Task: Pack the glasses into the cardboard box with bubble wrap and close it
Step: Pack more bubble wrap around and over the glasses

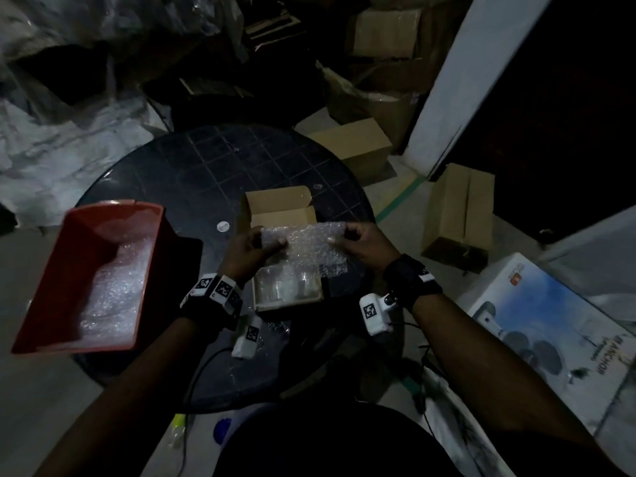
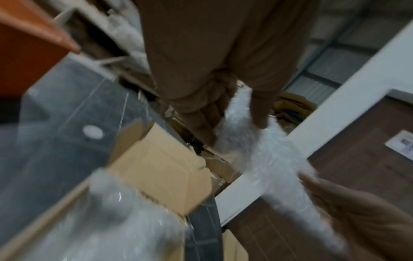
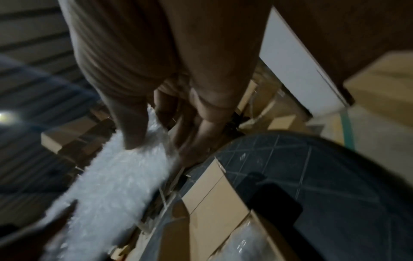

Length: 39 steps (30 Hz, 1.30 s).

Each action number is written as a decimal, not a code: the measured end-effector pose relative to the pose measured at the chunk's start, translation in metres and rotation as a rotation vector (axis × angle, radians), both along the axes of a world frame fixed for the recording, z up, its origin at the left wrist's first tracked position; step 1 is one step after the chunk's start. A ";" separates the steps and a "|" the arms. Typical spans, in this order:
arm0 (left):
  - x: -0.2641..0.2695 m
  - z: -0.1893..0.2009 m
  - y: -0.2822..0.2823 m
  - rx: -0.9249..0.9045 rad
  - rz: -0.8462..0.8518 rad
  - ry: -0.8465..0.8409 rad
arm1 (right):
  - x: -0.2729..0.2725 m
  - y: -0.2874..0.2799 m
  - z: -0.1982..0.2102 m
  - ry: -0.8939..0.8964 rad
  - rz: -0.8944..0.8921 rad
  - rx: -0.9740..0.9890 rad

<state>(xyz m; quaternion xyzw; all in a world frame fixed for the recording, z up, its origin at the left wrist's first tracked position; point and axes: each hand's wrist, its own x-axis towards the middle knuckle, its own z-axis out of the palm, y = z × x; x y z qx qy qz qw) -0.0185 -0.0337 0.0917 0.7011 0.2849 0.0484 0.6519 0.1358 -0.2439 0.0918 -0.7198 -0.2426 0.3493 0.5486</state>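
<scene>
Bubble wrap (image 1: 306,241): sheet stretched above open cardboard box (image 1: 285,235)
Hands: left hand (image 1: 251,251) and right hand (image 1: 358,242) pinch its opposite edges
Table (image 1: 192,173): red bin (image 1: 93,273) overhangs left edge

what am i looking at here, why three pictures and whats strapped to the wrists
No machine: a person packs with bare hands. The big picture comes from a camera on the head; the two blurry ones come from cameras strapped to each wrist, looking along the fingers. The left hand and right hand each pinch an end of a bubble wrap sheet, held over an open cardboard box on a dark round table. Clear glasses seem to lie in the box. A red bin beside it holds more wrap.
</scene>
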 end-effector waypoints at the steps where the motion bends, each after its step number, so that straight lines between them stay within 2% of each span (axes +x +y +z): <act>1: 0.001 -0.003 -0.006 -0.057 0.063 -0.017 | 0.001 0.001 -0.003 0.053 -0.029 0.028; 4: 0.002 -0.012 -0.017 -0.111 0.210 -0.052 | 0.002 0.006 -0.010 0.144 -0.144 0.041; 7: -0.001 -0.016 -0.019 -0.131 0.270 -0.092 | 0.006 0.005 -0.016 0.141 -0.196 0.030; 11: -0.004 -0.015 -0.027 -0.062 0.221 -0.194 | 0.013 0.002 -0.026 -0.002 -0.133 0.044; 15: -0.006 -0.019 -0.029 -0.033 0.142 -0.154 | 0.019 0.001 -0.027 0.068 -0.036 0.065; 18: -0.008 -0.019 -0.026 0.088 0.036 -0.032 | 0.024 -0.001 -0.022 0.134 0.053 0.042; 23: -0.003 -0.018 -0.028 0.310 -0.068 0.079 | 0.028 0.002 -0.025 -0.105 0.184 -0.127; 26: 0.004 -0.023 -0.032 0.218 -0.010 0.065 | 0.028 0.000 -0.031 -0.220 0.175 -0.171; 28: 0.008 -0.026 -0.029 0.266 0.022 0.055 | 0.024 -0.003 -0.036 -0.359 0.140 -0.207; 30: 0.015 -0.030 -0.016 0.559 -0.082 0.068 | 0.018 -0.004 -0.039 -0.493 0.109 -0.301; 32: 0.028 -0.029 -0.003 0.895 -0.268 0.077 | 0.005 -0.005 -0.041 -0.523 0.116 -0.394; 33: 0.036 -0.026 0.004 1.000 -0.357 0.070 | -0.004 -0.003 -0.043 -0.530 0.108 -0.380; 35: 0.057 -0.023 0.013 1.118 -0.523 0.064 | -0.027 0.003 -0.052 -0.520 0.044 -0.325; 39: 0.100 -0.035 0.021 1.207 -0.877 0.006 | -0.067 0.022 -0.076 -0.429 -0.101 -0.450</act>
